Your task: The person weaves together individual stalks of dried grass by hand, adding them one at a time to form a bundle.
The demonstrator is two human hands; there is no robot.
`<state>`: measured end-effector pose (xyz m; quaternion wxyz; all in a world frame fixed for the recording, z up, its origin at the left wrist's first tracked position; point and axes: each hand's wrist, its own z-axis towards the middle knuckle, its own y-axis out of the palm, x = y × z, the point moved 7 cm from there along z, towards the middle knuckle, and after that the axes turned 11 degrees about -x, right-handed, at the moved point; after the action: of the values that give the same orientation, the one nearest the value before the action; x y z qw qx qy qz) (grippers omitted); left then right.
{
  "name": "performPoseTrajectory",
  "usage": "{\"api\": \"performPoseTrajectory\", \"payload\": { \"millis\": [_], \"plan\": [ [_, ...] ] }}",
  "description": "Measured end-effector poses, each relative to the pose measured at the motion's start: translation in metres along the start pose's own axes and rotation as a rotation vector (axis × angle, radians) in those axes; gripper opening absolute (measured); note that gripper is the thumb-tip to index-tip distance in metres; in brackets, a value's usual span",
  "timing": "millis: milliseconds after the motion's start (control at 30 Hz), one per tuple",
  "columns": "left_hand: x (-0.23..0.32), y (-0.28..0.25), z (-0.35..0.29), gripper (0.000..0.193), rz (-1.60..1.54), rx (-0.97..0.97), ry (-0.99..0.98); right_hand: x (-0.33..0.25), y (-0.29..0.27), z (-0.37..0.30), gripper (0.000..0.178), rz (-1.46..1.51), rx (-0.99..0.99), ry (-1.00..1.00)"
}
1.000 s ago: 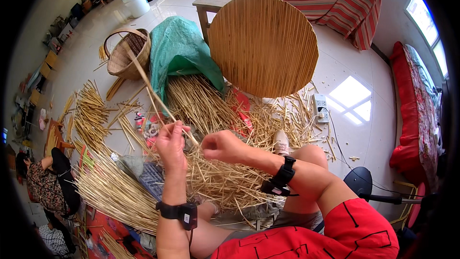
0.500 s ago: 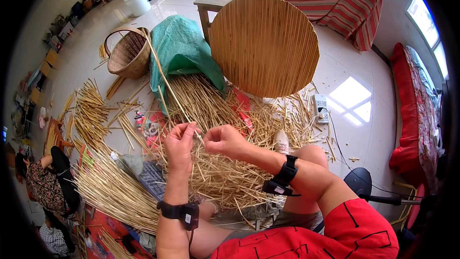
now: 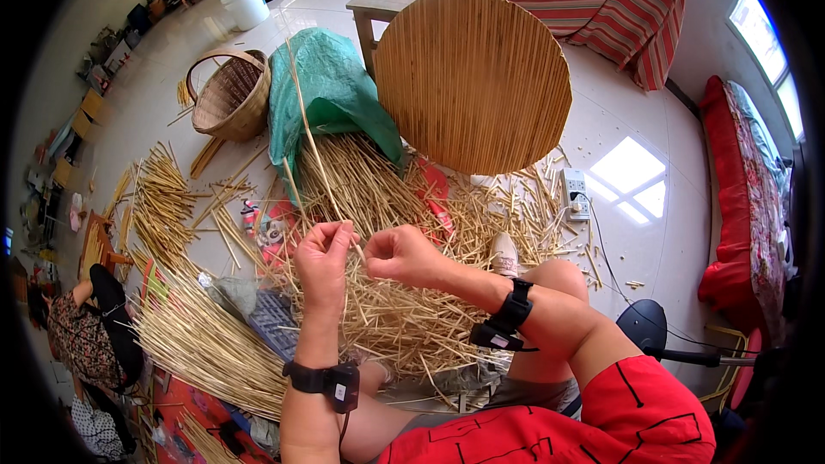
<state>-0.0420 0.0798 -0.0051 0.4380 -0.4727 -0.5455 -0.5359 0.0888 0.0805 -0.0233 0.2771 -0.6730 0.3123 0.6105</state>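
A: Where is the long, thin, straw-coloured stalk (image 3: 311,139)?
B: In front of the person, its near end at the left hand (image 3: 325,271) and most of its length reaching out beyond the fingers
A: And its long axis, which way does that run?
B: Away from the person and leaning to the left, with a slight bend. The far tip shows against the upper left part of the crumpled green plastic sack (image 3: 339,64); the near end slants down toward the right hand (image 3: 404,256)
A: How firm is the hold?
B: The left thumb and forefinger are pinched together on the stalk, close to its near end. The right fingers are curled in, just beside that end; I cannot tell whether they have hold of it
A: What lies around them?
B: Below the hands, a loose heap of short, pale cut straw pieces (image 3: 412,318). Past them, a thick bundle of tan stalks (image 3: 369,193) pokes from the sack's mouth. Left of the sack stands a brown woven basket with an arched handle (image 3: 230,101), and to its right a large round panel of brown strips (image 3: 473,82), the strips running roughly upright
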Motion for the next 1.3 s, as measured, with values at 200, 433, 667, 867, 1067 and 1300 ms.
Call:
{"api": "performPoseTrajectory", "payload": {
  "millis": [200,433,667,867,1067,1300],
  "plan": [
    [0.007,0.001,0.0,0.013,-0.133,0.009,0.039,0.011,0.002,0.002,0.012,0.361,-0.043,0.108],
    [0.002,-0.014,0.003,0.013,-0.172,0.085,0.08,0.01,0.003,0.002,0.018,0.383,-0.06,0.109],
    [0.006,-0.027,0.004,0.011,-0.111,0.161,0.096,-0.002,0.004,0.0,0.017,-0.074,-0.09,-0.067],
    [0.007,-0.02,0.003,0.013,-0.054,0.132,0.079,0.001,0.006,0.001,0.015,-0.051,-0.083,-0.015],
    [0.006,-0.018,0.003,0.013,-0.05,0.099,0.069,-0.003,0.008,-0.001,0.014,0.032,-0.103,0.02],
    [0.008,-0.015,0.003,0.014,-0.137,0.047,0.052,0.001,0.014,-0.001,0.015,0.269,-0.213,0.067]
  ]
}}
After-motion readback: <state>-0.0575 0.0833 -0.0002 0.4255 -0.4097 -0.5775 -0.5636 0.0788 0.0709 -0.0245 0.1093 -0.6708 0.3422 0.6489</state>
